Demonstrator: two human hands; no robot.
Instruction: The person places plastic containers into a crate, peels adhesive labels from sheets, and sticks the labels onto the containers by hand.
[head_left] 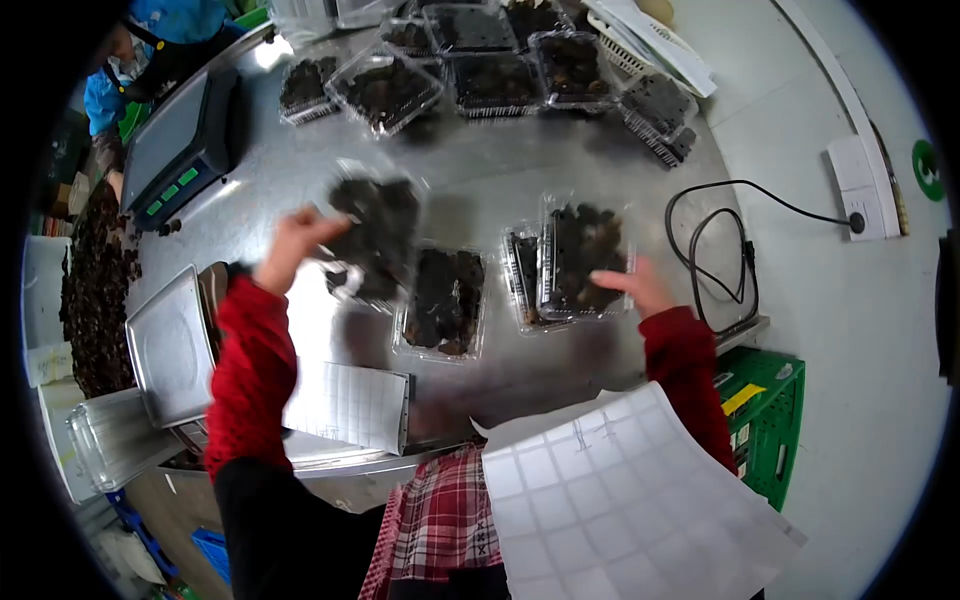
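My left hand (303,242) grips the side of a clear plastic punnet (375,230) filled with dark, mushroom-like pieces; it is blurred and held above the steel table. Partly beneath it, another filled punnet (447,300) rests on the tabletop. On the right, my right hand (643,286) has its fingers on the edge of a closed punnet (585,255). That one overlaps a lower punnet (522,270) whose left side shows. Whether the upper one is lifted or resting there, I cannot tell.
Several filled punnets (495,80) stand along the back of the steel table (470,190). A scale (180,150), a metal tray (172,345) and loose dark pieces (98,290) are at left. Label sheets (630,490) lie in front of me. A black cable (700,250) loops at right. Another person's sleeve (105,100) shows.
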